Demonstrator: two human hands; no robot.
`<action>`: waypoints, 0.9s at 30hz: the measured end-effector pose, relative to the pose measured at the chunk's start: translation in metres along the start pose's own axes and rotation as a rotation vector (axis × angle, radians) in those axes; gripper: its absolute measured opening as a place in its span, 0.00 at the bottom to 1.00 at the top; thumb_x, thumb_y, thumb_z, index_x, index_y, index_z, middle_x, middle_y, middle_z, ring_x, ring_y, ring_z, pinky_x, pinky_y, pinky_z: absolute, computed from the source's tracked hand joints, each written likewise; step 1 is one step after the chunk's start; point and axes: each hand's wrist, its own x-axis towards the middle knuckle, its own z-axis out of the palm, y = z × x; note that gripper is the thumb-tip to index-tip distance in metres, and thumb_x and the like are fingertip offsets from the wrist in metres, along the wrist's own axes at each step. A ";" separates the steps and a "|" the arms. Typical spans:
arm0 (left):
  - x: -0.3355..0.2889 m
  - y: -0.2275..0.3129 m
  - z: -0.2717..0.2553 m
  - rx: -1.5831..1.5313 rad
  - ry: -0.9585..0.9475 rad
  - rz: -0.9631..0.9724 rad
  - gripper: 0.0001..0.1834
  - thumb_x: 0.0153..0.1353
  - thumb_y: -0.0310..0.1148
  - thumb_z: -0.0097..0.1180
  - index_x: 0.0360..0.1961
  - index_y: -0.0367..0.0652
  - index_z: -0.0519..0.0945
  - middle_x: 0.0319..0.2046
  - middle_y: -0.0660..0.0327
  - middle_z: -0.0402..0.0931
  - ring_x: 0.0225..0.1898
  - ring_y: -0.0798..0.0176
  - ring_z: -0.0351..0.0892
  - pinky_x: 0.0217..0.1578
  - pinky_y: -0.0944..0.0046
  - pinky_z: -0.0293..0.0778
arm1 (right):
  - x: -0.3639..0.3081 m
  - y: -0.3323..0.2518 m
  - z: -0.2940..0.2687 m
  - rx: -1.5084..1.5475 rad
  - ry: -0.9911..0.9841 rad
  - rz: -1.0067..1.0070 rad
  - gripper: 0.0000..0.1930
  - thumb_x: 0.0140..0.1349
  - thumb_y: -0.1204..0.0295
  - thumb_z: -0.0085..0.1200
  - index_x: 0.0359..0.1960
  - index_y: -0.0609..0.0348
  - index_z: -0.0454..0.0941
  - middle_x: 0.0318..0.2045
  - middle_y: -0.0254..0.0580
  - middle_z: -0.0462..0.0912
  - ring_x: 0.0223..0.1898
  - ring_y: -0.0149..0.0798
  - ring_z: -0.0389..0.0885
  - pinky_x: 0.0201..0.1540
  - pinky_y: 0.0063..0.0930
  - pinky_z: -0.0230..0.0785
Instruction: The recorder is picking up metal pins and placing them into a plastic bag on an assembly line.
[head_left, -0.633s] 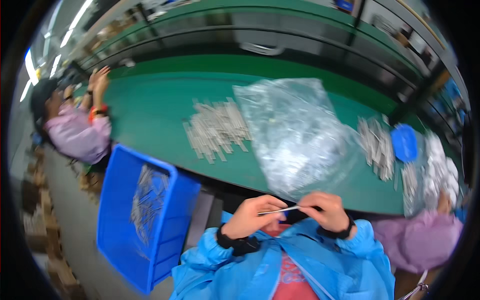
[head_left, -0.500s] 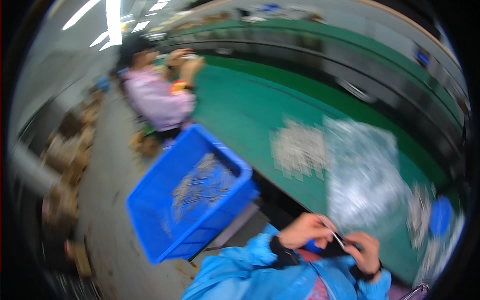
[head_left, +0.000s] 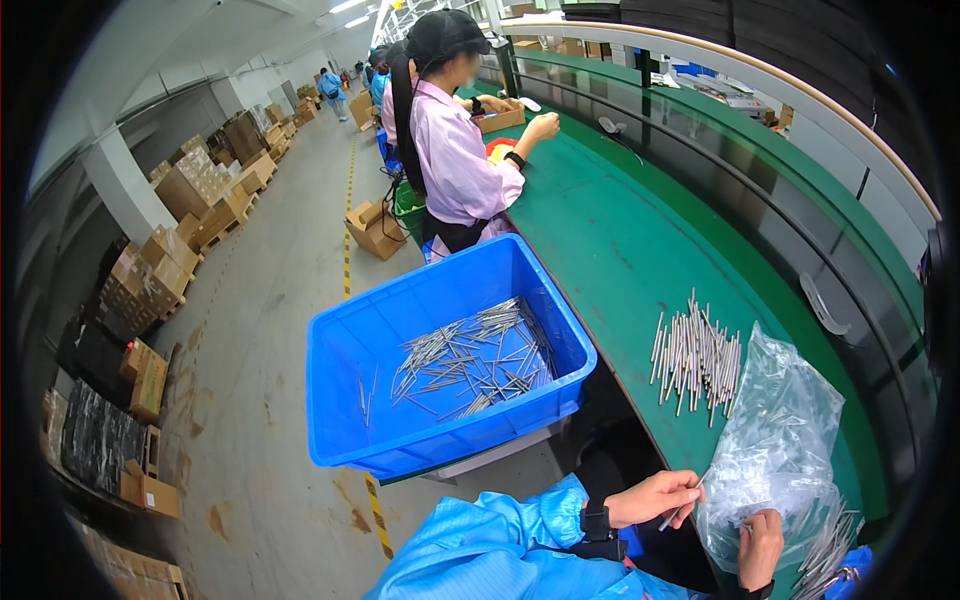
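Note:
My left hand pinches a thin metal rod near the table's front edge. My right hand grips the lower edge of a clear plastic bag that lies on the green table. Beside the bag, farther along the table, lies a pile of metal rods. More rods lie by my right hand. A blue plastic bin with several loose rods inside stands to my left, beside the table.
A person in a pink coat works at the table farther along. Cardboard boxes line the left wall across a concrete aisle. A raised green shelf with rails runs along the table's far side.
The view has swung left, so the bin now sits in the middle. My hands have gone from holding a rod between them at my chest to one on the rod and one on the bag.

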 end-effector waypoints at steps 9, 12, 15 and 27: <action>0.029 -0.013 0.033 0.426 0.019 0.042 0.13 0.69 0.35 0.55 0.41 0.34 0.76 0.29 0.69 0.72 0.31 0.75 0.66 0.32 0.68 0.66 | -0.012 0.015 -0.011 0.010 0.039 0.178 0.03 0.55 0.83 0.55 0.31 0.67 0.74 0.29 0.55 0.76 0.32 0.59 0.76 0.36 0.44 0.66; 0.046 -0.018 0.044 0.569 0.011 0.103 0.15 0.65 0.34 0.58 0.45 0.33 0.78 0.34 0.63 0.78 0.36 0.72 0.72 0.38 0.67 0.72 | -0.018 0.015 -0.012 0.077 0.129 0.150 0.03 0.55 0.84 0.55 0.32 0.68 0.75 0.29 0.55 0.76 0.32 0.58 0.76 0.35 0.43 0.66; 0.067 -0.027 0.055 0.626 0.005 0.122 0.18 0.62 0.34 0.61 0.49 0.32 0.78 0.41 0.56 0.82 0.42 0.65 0.78 0.45 0.64 0.74 | -0.016 -0.002 -0.019 0.146 0.179 0.083 0.04 0.55 0.84 0.55 0.32 0.68 0.75 0.29 0.53 0.76 0.31 0.55 0.77 0.35 0.41 0.67; 0.097 -0.029 0.081 0.728 0.002 0.058 0.09 0.56 0.31 0.63 0.33 0.35 0.80 0.24 0.57 0.78 0.28 0.67 0.73 0.29 0.63 0.68 | -0.026 -0.009 -0.019 0.389 0.291 0.237 0.07 0.55 0.85 0.58 0.35 0.68 0.77 0.32 0.48 0.80 0.30 0.44 0.80 0.34 0.32 0.71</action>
